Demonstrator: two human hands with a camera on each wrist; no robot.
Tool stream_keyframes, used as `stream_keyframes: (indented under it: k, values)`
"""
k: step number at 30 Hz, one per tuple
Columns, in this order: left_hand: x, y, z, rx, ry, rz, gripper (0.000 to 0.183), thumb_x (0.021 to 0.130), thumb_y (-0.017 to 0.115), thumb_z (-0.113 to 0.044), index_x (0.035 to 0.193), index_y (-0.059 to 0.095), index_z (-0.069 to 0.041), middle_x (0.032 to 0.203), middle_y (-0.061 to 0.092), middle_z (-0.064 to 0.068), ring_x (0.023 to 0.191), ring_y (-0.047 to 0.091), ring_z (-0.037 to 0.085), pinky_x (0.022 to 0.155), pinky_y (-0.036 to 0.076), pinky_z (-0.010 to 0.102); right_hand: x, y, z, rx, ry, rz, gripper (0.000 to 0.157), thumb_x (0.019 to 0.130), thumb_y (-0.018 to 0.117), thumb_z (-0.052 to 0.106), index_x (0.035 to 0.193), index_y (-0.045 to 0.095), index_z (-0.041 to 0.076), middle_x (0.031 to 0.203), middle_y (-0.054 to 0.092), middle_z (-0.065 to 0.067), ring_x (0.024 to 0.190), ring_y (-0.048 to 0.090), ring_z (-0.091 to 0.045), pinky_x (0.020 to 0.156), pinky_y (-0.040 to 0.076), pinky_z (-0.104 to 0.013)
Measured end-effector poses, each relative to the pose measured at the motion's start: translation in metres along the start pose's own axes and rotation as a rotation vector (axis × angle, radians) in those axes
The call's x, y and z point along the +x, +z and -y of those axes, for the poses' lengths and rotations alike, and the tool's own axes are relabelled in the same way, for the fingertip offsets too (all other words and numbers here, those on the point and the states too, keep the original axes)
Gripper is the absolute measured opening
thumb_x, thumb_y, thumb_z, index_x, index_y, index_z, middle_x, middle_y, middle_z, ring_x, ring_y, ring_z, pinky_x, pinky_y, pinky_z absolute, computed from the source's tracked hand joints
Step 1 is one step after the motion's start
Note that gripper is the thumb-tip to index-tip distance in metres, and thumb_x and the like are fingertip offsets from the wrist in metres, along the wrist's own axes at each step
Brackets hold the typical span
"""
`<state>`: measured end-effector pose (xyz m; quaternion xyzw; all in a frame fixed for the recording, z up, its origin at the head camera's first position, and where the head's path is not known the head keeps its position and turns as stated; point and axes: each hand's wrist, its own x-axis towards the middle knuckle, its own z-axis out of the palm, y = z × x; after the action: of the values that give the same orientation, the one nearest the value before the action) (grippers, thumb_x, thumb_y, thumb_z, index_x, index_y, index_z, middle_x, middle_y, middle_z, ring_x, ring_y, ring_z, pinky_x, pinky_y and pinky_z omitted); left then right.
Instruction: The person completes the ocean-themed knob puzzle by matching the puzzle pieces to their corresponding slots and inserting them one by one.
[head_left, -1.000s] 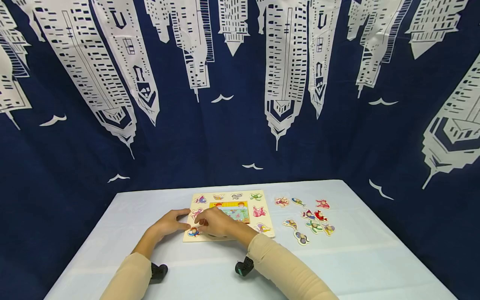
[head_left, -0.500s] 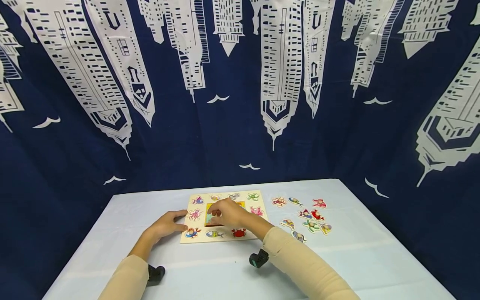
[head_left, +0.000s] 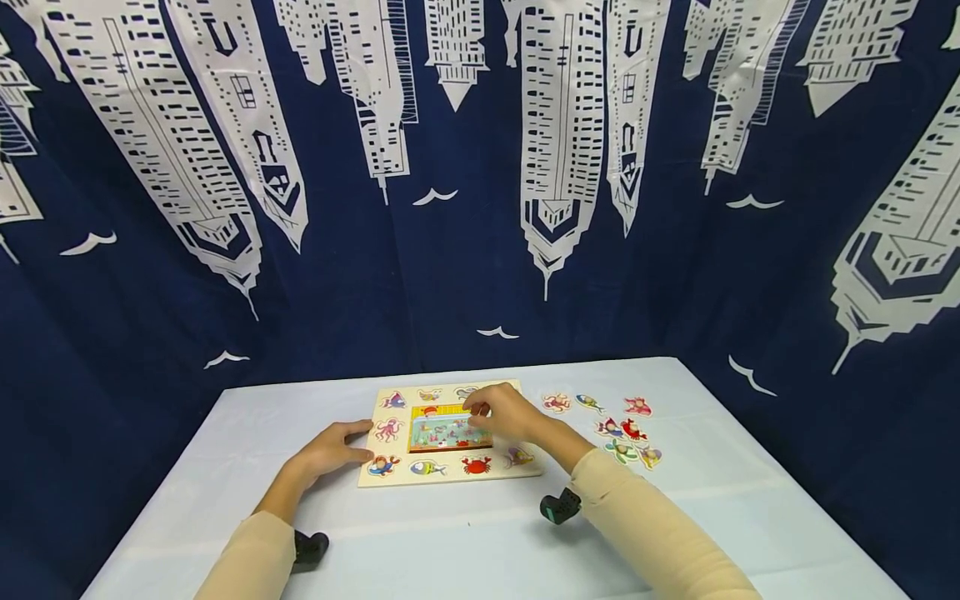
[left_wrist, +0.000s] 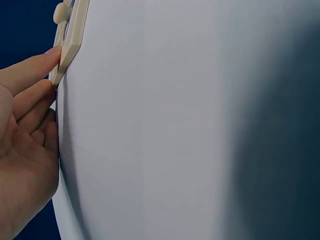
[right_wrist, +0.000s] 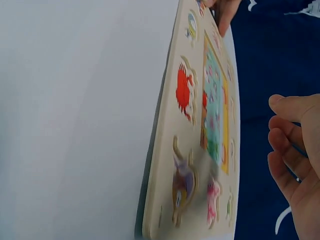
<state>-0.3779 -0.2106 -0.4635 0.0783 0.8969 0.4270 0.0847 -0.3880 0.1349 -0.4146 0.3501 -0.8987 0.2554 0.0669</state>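
- A light beige, flat rectangular wooden puzzle board [head_left: 452, 470] lies on a white cloth-covered table [head_left: 750, 508], in the lower middle of the head frame.
- A printed aquarium picture in a yellow border [head_left: 446, 432] is at the centre of the board, with sea-animal shapes around it.
- A blue-and-orange wooden piece [head_left: 383, 466] sits at the lower left corner of the board; in the left wrist view, a round pale knob [left_wrist: 61, 13] is seen at upper left.
- The left hand [head_left: 332, 450] touches the left edge of the board, thumb and forefinger apart.
- The right hand [head_left: 510, 413] is over the upper right part of the board, its fingers loosely bent and the thumb a little apart from them; in the right wrist view it appears at the right side, separate from the board.
- Right of the board, colourful loose wooden pieces are scattered, among them a red octopus [head_left: 557, 403], a blue-green fish [head_left: 590, 403], a pink starfish [head_left: 638, 406], a red crab [head_left: 633, 429] and a green turtle [head_left: 621, 451].
- A navy cloth with white upside-down buildings [head_left: 465, 275] fills the upper frame.
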Motion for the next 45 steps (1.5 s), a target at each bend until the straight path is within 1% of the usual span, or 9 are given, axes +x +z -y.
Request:
stream_keyframes:
  k: [6, 12, 18, 26, 30, 36, 38, 42, 45]
  values:
    - [0.0, -0.002, 0.002, 0.011, -0.008, -0.006, 0.069, 0.087, 0.083, -0.013, 0.148, 0.055, 0.0, 0.158, 0.04, 0.026, 0.148, 0.025, 0.051, 0.118, 0.017, 0.067, -0.01, -0.018, -0.013, -0.038, 0.02, -0.019, 0.019, 0.093, 0.077, 0.007, 0.112, 0.077, 0.004, 0.093, 0.072, 0.003, 0.082, 0.063, -0.01, 0.074, 0.055, -0.026]
    - [0.0, -0.006, 0.001, 0.005, -0.002, -0.011, 0.068, 0.088, 0.082, -0.014, 0.148, 0.054, -0.001, 0.159, 0.039, 0.025, 0.15, 0.023, 0.049, 0.119, 0.016, 0.066, -0.024, -0.037, -0.025, -0.06, 0.048, -0.033, 0.017, 0.092, 0.077, 0.005, 0.109, 0.077, 0.002, 0.089, 0.071, 0.005, 0.08, 0.063, -0.01, 0.073, 0.055, -0.027]
    - [0.0, -0.008, 0.001, -0.003, -0.018, -0.012, 0.068, 0.088, 0.082, -0.013, 0.149, 0.054, -0.001, 0.159, 0.039, 0.025, 0.15, 0.023, 0.049, 0.119, 0.016, 0.066, -0.044, -0.047, -0.038, -0.085, 0.06, -0.013, 0.017, 0.092, 0.076, 0.005, 0.107, 0.077, 0.0, 0.087, 0.07, 0.006, 0.079, 0.062, -0.009, 0.073, 0.056, -0.028]
    - [0.002, -0.007, 0.003, -0.001, 0.002, -0.008, 0.068, 0.087, 0.083, -0.014, 0.148, 0.055, -0.002, 0.159, 0.04, 0.025, 0.149, 0.023, 0.05, 0.118, 0.015, 0.068, -0.074, -0.052, -0.062, -0.095, 0.161, -0.003, 0.017, 0.092, 0.076, 0.006, 0.109, 0.077, 0.0, 0.085, 0.067, 0.008, 0.076, 0.059, -0.008, 0.068, 0.053, -0.028]
    - [0.002, -0.005, 0.003, -0.015, 0.001, -0.005, 0.068, 0.087, 0.083, -0.013, 0.148, 0.055, -0.002, 0.158, 0.041, 0.024, 0.149, 0.023, 0.05, 0.119, 0.015, 0.067, -0.091, -0.054, -0.071, -0.087, 0.192, 0.007, 0.017, 0.092, 0.076, 0.006, 0.108, 0.076, -0.001, 0.082, 0.065, 0.008, 0.073, 0.057, -0.009, 0.064, 0.053, -0.027]
    - [0.003, -0.001, 0.005, -0.024, 0.01, -0.006, 0.068, 0.086, 0.083, -0.013, 0.147, 0.056, -0.001, 0.157, 0.042, 0.024, 0.149, 0.024, 0.049, 0.119, 0.015, 0.067, -0.116, -0.053, -0.082, -0.084, 0.215, 0.0, 0.016, 0.091, 0.079, 0.008, 0.105, 0.077, 0.0, 0.08, 0.064, 0.01, 0.072, 0.056, -0.007, 0.064, 0.051, -0.027]
    - [0.004, 0.0, 0.006, -0.022, 0.007, -0.01, 0.068, 0.086, 0.084, -0.013, 0.147, 0.056, -0.001, 0.157, 0.043, 0.023, 0.149, 0.025, 0.049, 0.119, 0.016, 0.067, -0.123, -0.052, -0.086, -0.087, 0.213, 0.003, 0.013, 0.091, 0.079, 0.009, 0.102, 0.077, 0.003, 0.079, 0.064, 0.011, 0.072, 0.055, -0.006, 0.064, 0.05, -0.027]
    - [0.005, 0.001, 0.007, -0.013, -0.001, -0.017, 0.069, 0.085, 0.085, -0.015, 0.146, 0.057, -0.002, 0.157, 0.042, 0.023, 0.149, 0.025, 0.05, 0.118, 0.016, 0.068, -0.131, -0.048, -0.093, -0.095, 0.211, 0.006, 0.006, 0.093, 0.078, 0.013, 0.096, 0.078, 0.008, 0.077, 0.063, 0.014, 0.071, 0.053, -0.004, 0.064, 0.049, -0.027]
    - [0.005, 0.0, 0.006, -0.01, -0.011, -0.017, 0.069, 0.085, 0.085, -0.015, 0.147, 0.057, -0.003, 0.158, 0.042, 0.023, 0.149, 0.025, 0.049, 0.118, 0.016, 0.067, -0.134, -0.045, -0.095, -0.103, 0.228, -0.001, 0.004, 0.093, 0.078, 0.014, 0.094, 0.078, 0.01, 0.078, 0.064, 0.014, 0.071, 0.053, -0.005, 0.065, 0.049, -0.028]
